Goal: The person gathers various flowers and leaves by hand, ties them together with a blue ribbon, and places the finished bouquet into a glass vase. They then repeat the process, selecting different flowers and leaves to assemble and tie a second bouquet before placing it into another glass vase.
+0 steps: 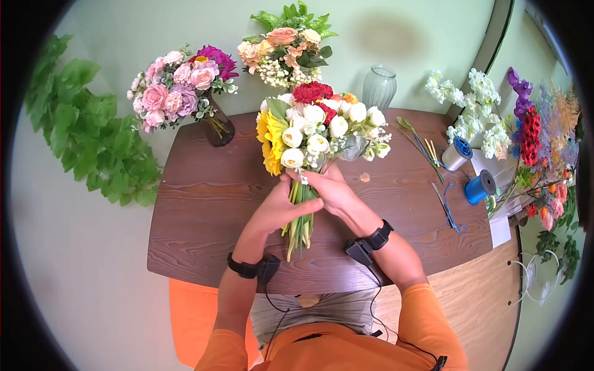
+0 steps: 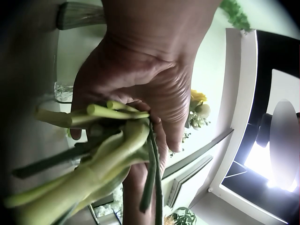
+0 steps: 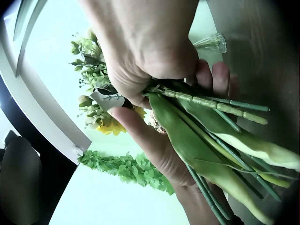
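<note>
Head view showed me the mixed bouquet (image 1: 318,130) held over the brown table (image 1: 198,222), its stems (image 1: 303,230) toward the near edge. I saw the right hand (image 1: 335,189) gripping them just beneath the blooms, while the left hand (image 1: 276,204) curved round them from the other side, thumb stretched across. A blue spool (image 1: 476,189) sat to the right; a glass vase (image 1: 378,88) stood behind.

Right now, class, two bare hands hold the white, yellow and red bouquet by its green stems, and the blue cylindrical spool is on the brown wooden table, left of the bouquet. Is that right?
Not quite: the side is wrong. The head view shows the blue cylindrical spool on the table, right of the bouquet; the rest is correct.
</note>
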A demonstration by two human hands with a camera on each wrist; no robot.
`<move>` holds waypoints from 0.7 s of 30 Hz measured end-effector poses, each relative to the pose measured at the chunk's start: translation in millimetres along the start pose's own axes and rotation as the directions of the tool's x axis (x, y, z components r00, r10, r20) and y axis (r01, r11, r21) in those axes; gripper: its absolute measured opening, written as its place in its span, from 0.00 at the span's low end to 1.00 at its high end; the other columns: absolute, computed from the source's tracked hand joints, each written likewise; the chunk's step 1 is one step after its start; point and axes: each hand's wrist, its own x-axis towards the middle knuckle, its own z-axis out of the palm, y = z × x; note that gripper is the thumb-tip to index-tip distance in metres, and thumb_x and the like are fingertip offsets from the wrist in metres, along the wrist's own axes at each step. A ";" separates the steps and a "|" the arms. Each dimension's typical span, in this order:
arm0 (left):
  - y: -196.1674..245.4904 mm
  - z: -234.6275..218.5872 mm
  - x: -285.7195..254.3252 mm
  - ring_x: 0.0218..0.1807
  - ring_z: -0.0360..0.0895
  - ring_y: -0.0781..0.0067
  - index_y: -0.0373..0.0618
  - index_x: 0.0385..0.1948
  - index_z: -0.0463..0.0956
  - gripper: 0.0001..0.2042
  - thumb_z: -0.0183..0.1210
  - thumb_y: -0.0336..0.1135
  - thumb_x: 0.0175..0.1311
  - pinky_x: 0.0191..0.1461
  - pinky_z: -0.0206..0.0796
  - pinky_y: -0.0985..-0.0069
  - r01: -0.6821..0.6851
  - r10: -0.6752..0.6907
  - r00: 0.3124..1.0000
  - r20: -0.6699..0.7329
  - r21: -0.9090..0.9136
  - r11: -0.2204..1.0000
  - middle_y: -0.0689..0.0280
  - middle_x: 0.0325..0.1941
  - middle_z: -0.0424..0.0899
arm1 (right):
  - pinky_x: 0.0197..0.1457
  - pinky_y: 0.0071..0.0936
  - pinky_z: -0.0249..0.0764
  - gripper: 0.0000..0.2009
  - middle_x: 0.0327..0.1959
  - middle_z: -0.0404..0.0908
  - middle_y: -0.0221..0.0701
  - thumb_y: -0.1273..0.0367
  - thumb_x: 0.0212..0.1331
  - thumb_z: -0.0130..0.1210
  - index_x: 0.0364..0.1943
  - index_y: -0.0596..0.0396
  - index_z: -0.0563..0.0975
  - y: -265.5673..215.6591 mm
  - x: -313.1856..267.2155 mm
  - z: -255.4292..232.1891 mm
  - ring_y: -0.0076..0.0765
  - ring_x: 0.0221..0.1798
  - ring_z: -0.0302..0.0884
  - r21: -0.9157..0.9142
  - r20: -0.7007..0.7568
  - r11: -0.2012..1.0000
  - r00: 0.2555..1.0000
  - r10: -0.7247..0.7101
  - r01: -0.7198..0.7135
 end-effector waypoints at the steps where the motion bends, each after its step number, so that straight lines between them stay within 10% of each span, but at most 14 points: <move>1: -3.1 6.2 1.2 0.53 0.78 0.79 0.36 0.60 0.70 0.24 0.68 0.33 0.65 0.57 0.72 0.76 -0.005 0.002 1.000 0.027 0.114 0.994 0.66 0.51 0.82 | 0.47 0.31 0.84 0.17 0.37 0.85 0.37 0.70 0.64 0.66 0.53 0.62 0.76 -0.2 -0.4 1.1 0.34 0.43 0.86 -0.018 -0.048 1.000 0.999 -0.018 0.017; 3: -9.8 11.8 2.5 0.45 0.83 0.77 0.36 0.55 0.73 0.22 0.69 0.30 0.62 0.47 0.77 0.77 -0.066 0.069 0.995 -0.076 0.041 0.997 0.65 0.42 0.84 | 0.47 0.28 0.85 0.19 0.38 0.85 0.36 0.70 0.63 0.67 0.55 0.63 0.76 -4.5 -1.3 -0.9 0.32 0.43 0.86 -0.035 -0.071 0.999 0.997 -0.030 0.027; 5: -3.7 7.7 1.6 0.34 0.84 0.74 0.37 0.49 0.73 0.17 0.68 0.30 0.62 0.36 0.77 0.75 0.132 -0.134 0.991 -0.016 -0.103 0.986 0.65 0.34 0.83 | 0.47 0.26 0.84 0.21 0.42 0.85 0.34 0.70 0.61 0.68 0.56 0.62 0.76 -19.0 -5.7 -3.1 0.27 0.44 0.85 -0.178 -0.056 0.949 0.966 0.253 -0.259; 15: -11.7 13.9 -11.7 0.21 0.74 0.76 0.40 0.41 0.70 0.09 0.61 0.30 0.69 0.22 0.66 0.75 0.205 -0.212 0.976 -0.050 -0.117 0.972 0.67 0.26 0.74 | 0.41 0.27 0.80 0.24 0.44 0.82 0.30 0.70 0.58 0.71 0.57 0.58 0.73 -16.6 -19.5 2.7 0.25 0.40 0.81 -0.075 0.060 0.990 0.990 0.125 -0.120; 18: -17.3 14.9 -17.2 0.20 0.71 0.77 0.41 0.40 0.71 0.07 0.61 0.31 0.70 0.22 0.65 0.75 0.201 -0.221 0.975 -0.032 -0.306 0.930 0.68 0.25 0.72 | 0.52 0.29 0.80 0.29 0.51 0.81 0.35 0.66 0.60 0.72 0.61 0.61 0.71 -18.2 -39.6 -20.9 0.29 0.50 0.81 -0.212 0.160 0.968 0.973 0.167 -0.132; 21: -10.4 22.4 -21.0 0.20 0.68 0.78 0.42 0.42 0.70 0.07 0.59 0.32 0.71 0.23 0.63 0.76 0.232 -0.266 0.963 -0.033 -0.394 0.889 0.69 0.25 0.70 | 0.73 0.34 0.68 0.35 0.64 0.75 0.43 0.61 0.63 0.69 0.69 0.65 0.67 -25.7 -82.2 -54.8 0.34 0.66 0.73 -0.425 -0.033 0.896 0.991 0.127 -0.129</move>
